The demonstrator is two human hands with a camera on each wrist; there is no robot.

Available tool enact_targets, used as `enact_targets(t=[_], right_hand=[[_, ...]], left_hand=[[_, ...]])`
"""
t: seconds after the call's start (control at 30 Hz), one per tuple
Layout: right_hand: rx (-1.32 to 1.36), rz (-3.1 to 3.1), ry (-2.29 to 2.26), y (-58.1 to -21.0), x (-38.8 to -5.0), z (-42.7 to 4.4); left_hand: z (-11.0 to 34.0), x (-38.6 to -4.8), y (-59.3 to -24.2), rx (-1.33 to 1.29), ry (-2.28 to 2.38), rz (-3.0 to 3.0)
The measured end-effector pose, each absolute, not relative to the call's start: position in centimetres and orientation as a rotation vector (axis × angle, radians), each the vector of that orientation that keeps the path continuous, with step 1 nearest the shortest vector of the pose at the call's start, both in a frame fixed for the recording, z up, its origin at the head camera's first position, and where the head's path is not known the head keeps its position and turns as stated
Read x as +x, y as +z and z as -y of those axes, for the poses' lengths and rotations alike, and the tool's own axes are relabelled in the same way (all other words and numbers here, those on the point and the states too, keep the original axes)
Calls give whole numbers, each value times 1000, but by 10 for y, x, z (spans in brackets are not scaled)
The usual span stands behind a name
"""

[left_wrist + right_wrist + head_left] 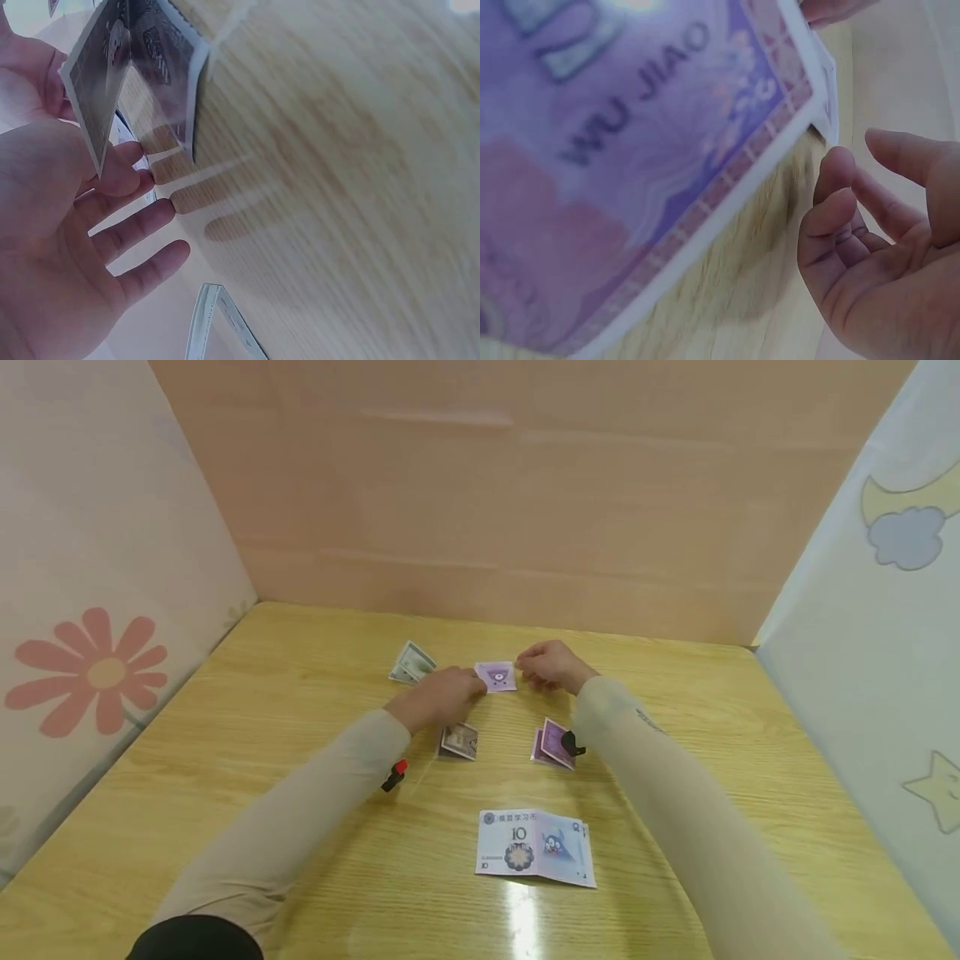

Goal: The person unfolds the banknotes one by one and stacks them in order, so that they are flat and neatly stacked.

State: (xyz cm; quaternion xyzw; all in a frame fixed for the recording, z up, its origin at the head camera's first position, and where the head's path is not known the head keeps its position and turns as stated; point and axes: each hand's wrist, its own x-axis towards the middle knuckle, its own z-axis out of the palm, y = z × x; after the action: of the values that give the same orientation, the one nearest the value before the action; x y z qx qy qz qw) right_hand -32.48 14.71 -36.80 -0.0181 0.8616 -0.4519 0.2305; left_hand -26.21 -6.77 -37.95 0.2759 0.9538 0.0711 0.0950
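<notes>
A small folded pale purple play-money note [501, 675] lies at the far middle of the table, between both hands. My left hand [444, 695] is at its left edge. In the left wrist view the fingers [131, 229] are extended, fingertips low at the table, and a folded note partly hides the thumb side. My right hand [552, 666] is just right of the pale purple note. In the right wrist view its fingers [832, 214] are loosely bent, the thumb stands apart, and nothing is between them.
A greenish folded note [412, 663] stands at the far left. Nearer are a brown folded note [462, 741] and a purple folded note [556, 744] beneath the forearms. A creased 10 note [504, 842] lies in front. Walls enclose the table's back and sides.
</notes>
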Motion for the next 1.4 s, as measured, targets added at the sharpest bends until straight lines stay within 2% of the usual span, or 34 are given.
enact_targets(t=[0.57,0.93,1.2,1.4], right_hand=[[-16,-2368,-1265,-376,-328,-143],[28,-2497,-1380,-370,-328,-138],[-51,-2462,-1389,-359,-322,-145],[-129,-2442,-1427,-339,-305,-149]], left_hand=[[64,-259,-376,841,203,-2803],[61,-271,-379,849,214,-2761],[68,-278,-373,658,574,-2798],[82,-279,-355,529,919,-2963]])
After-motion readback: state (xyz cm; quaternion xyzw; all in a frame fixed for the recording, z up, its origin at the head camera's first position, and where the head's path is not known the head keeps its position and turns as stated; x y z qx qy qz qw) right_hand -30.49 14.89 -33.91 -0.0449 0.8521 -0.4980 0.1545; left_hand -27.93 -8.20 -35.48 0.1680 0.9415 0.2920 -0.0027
